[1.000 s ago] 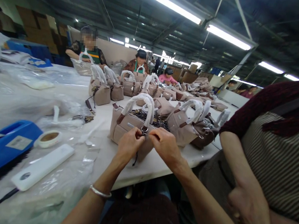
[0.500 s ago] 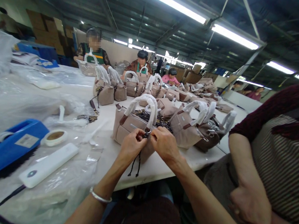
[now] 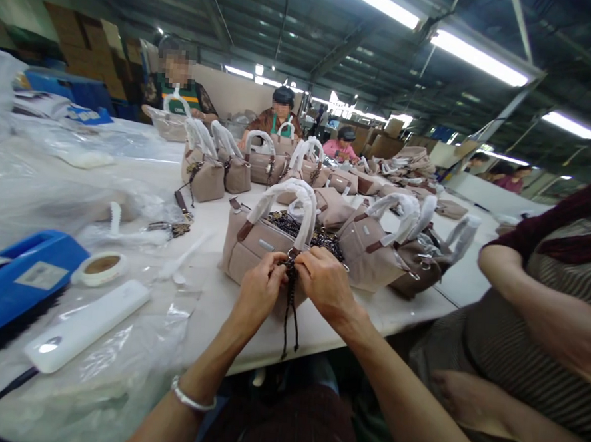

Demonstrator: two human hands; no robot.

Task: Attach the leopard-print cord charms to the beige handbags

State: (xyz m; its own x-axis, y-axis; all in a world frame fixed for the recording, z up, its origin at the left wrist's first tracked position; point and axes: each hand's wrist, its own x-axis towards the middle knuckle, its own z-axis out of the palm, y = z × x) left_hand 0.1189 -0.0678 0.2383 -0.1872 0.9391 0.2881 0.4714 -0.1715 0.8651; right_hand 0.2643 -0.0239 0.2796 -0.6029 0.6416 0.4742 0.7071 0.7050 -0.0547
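A beige handbag (image 3: pixel 254 245) with white-wrapped handles stands at the near edge of the white table (image 3: pixel 313 329). My left hand (image 3: pixel 258 289) and my right hand (image 3: pixel 324 283) meet at the metal ring on its front. Both pinch a dark braided cord (image 3: pixel 290 307) that hangs from the ring down past the table edge. A silver bracelet circles my left wrist.
Several more beige handbags (image 3: pixel 374 242) stand along the table. At left lie a blue tape dispenser (image 3: pixel 16 284), a tape roll (image 3: pixel 100 266), a white flat box (image 3: pixel 86 325) and clear plastic bags. A person in a striped top (image 3: pixel 544 329) sits close on my right. Other workers sit far back.
The dark cord has been drawn further through the ring and now hangs longer below my hands. The person on my right has lifted an arm.
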